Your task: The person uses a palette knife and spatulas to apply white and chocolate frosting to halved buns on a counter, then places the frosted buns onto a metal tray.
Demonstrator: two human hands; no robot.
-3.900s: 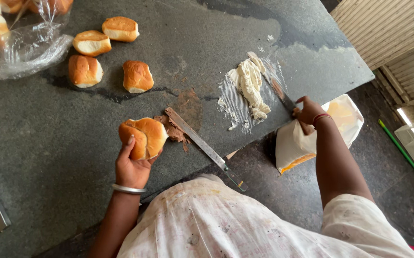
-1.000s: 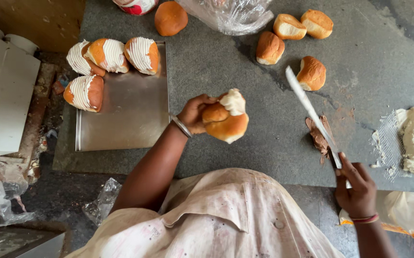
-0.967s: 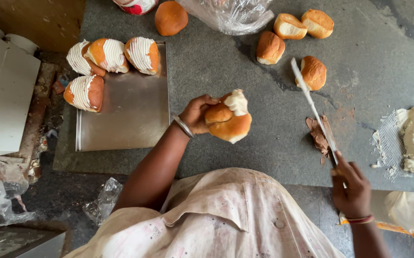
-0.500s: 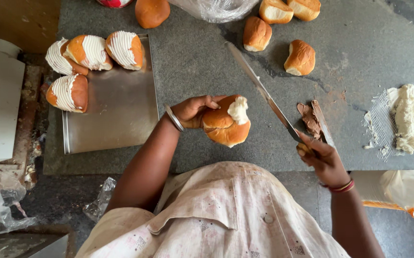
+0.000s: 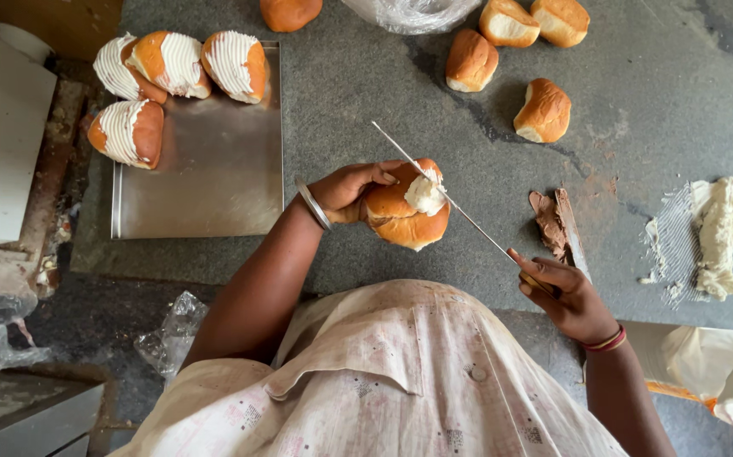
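Near the middle of the frame, the left hand [image 5: 345, 188] is gripping a round golden-brown split bun [image 5: 405, 216], fingers curling over its glossy crust and holding it above the speckled grey stone counter [image 5: 366, 93]. A lump of soft white cream [image 5: 425, 194] is sitting in the bun's opening. The right hand [image 5: 563, 292], lower right, is clenching the handle of a long thin metal knife [image 5: 434, 184], whose flat blade is slanting up to the left and lying across the cream.

At upper left, four buns with ridged white cream filling [image 5: 172, 72] are resting on a flat brushed steel tray [image 5: 206, 182]. Plain crusty buns [image 5: 502, 51] are lying scattered along the top, beside crinkled clear plastic [image 5: 409, 10]. To the right of the knife, a smear of brown paste [image 5: 548, 222] is clinging to a second blade lying on the counter, and a rough heap of white cream [image 5: 718, 233] is spreading at far right.
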